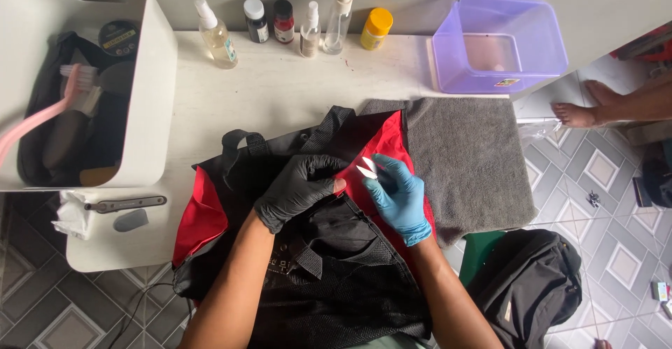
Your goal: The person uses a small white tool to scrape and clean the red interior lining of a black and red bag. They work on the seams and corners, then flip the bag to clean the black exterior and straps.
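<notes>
Your left hand (297,189), black-gloved, presses the red-and-black bag (308,251) flat on the surface (280,83), steadying the seam, while your blue-gloved right hand (399,198) pinches small snips (368,168) there.

Single head-worn view, looking steeply down from close above onto white table (280,83), floor tiles along right frame edge.

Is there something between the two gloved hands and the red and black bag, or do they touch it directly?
Nothing visible stands between. The left hand in a black glove presses on the bag, and the right hand in a blue glove rests on its red part, holding a small white tool.
</notes>
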